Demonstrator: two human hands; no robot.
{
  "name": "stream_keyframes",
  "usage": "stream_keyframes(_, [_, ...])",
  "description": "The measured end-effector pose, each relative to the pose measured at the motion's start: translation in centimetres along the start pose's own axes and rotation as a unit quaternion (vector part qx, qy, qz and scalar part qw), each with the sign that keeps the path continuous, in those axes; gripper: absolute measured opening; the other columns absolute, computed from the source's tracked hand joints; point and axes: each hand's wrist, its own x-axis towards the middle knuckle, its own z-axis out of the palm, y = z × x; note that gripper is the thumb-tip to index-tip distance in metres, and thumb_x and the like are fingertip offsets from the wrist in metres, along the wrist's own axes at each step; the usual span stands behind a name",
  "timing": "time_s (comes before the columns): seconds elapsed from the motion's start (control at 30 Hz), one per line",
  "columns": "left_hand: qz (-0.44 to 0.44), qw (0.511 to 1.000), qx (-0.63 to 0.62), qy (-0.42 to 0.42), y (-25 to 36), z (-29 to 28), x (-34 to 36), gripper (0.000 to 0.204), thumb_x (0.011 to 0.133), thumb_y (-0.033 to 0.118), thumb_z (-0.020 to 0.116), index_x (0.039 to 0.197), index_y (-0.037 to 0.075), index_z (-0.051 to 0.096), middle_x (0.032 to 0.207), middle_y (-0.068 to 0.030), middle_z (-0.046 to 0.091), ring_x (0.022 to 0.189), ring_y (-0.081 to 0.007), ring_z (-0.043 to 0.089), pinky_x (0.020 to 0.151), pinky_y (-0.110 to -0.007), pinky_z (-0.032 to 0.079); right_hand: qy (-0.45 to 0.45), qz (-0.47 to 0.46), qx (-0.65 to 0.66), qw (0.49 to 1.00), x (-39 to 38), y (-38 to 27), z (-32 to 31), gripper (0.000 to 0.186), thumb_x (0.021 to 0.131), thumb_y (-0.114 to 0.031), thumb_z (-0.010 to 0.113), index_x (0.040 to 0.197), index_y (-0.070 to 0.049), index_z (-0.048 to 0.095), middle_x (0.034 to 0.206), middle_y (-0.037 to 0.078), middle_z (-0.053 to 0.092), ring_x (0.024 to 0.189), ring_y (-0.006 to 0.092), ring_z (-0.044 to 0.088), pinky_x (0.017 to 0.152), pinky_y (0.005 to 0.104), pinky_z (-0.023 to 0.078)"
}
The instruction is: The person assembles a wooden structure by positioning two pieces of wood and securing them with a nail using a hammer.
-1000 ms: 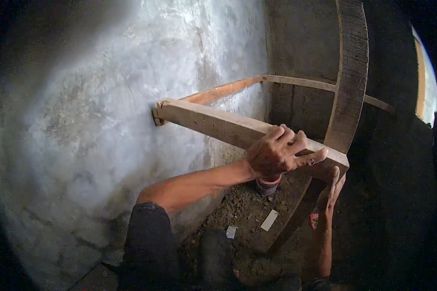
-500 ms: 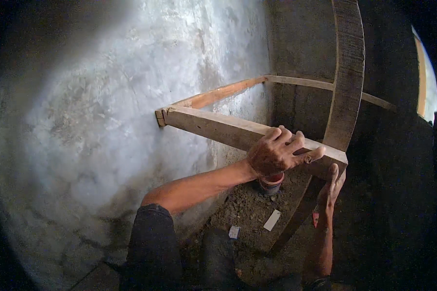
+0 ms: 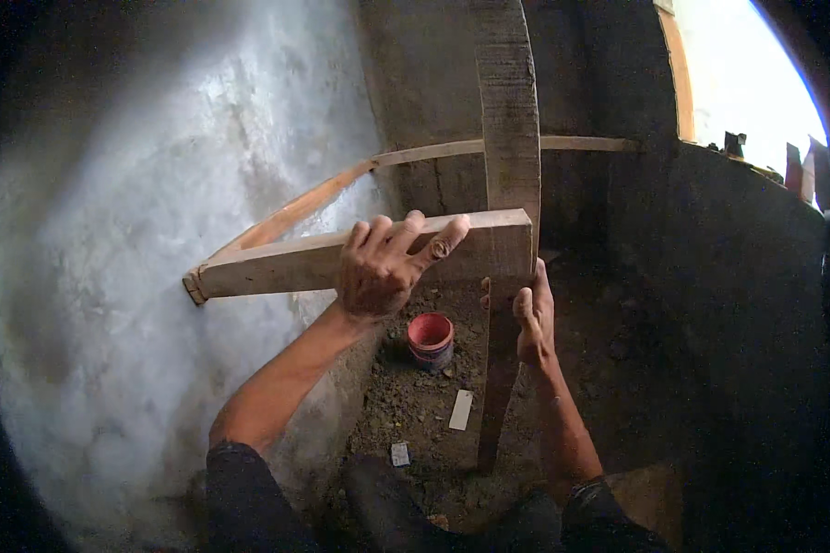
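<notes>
My left hand is wrapped over a short horizontal timber beam, whose left end meets the pale plastered wall. My right hand is closed on the upright plank just below the beam's right end, thumb in front and fingertips showing at its left edge. The plank runs behind the beam and down toward the dirt floor. A long thin rail runs along the walls behind it, with an orange-toned piece on the left wall.
A red-lined bucket stands on the rubble floor beneath the beam, near a white flat piece and a small pale packet. At upper right is a bright opening with a wooden frame and small dark objects on its sill.
The view has swung rightward, showing more of the opening and bucket. The beam now looks more level, and both hands, still on the timber, appear farther left, the right one higher.
</notes>
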Motion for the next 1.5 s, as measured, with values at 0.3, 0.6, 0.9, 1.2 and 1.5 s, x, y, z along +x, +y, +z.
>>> stream_keyframes(0.3, [0.01,0.999,0.025,0.019,0.2,-0.4,0.7,0.069,0.096,0.014,0.054,0.159,0.032,0.033,0.091,-0.0008,0.055,0.074,-0.0179,0.053,0.066,-0.035,0.045,-0.021,-0.004,-0.023,0.999,1.4,3.4,-0.3,0.057,0.103,-0.045,0.051,0.142,-0.004,0.045,0.12,0.012,0.062,0.104,0.0221,0.058,0.092,0.0366,0.048])
stream_keyframes(0.6, [0.013,1.0,-0.013,0.024,0.5,-0.6,0.8,0.072,0.097,0.012,0.054,0.162,0.029,0.026,0.087,-0.0027,0.053,0.075,-0.0186,0.053,0.066,-0.036,0.046,0.011,0.029,-0.079,0.996,2.4,4.7,0.1,0.05,0.107,-0.044,0.043,0.119,0.003,0.054,0.095,0.015,0.056,0.084,0.0266,0.054,0.075,0.0413,0.046])
stream_keyframes(0.9, [0.014,1.0,-0.017,0.019,0.4,-0.3,0.6,0.073,0.097,0.013,0.054,0.162,0.03,0.025,0.09,-0.0047,0.056,0.077,-0.0204,0.055,0.07,-0.037,0.046,0.041,-0.036,-0.185,0.981,2.3,2.3,1.4,0.056,0.107,-0.049,0.042,0.11,0.006,0.056,0.084,0.018,0.057,0.072,0.0323,0.055,0.065,0.0457,0.045])
stream_keyframes(1.2, [0.019,1.0,-0.003,-0.012,-0.5,-0.9,0.0,0.067,0.093,0.015,0.059,0.156,0.028,0.04,0.092,-0.0022,0.058,0.077,-0.0208,0.055,0.07,-0.038,0.045,0.013,0.027,-0.122,0.992,2.2,1.6,3.0,0.049,0.105,-0.038,0.052,0.134,0.001,0.054,0.106,0.021,0.07,0.091,0.029,0.068,0.08,0.0411,0.054])
stream_keyframes(1.5, [-0.015,1.0,-0.013,-0.009,0.5,-0.4,0.2,0.057,0.091,0.014,0.059,0.146,0.028,0.05,0.094,0.0007,0.059,0.077,-0.0197,0.055,0.069,-0.038,0.043,-0.003,-0.02,-0.042,0.999,3.0,1.6,1.3,0.051,0.099,-0.038,0.062,0.134,-0.003,0.049,0.104,0.016,0.07,0.096,0.0228,0.068,0.084,0.0376,0.053])
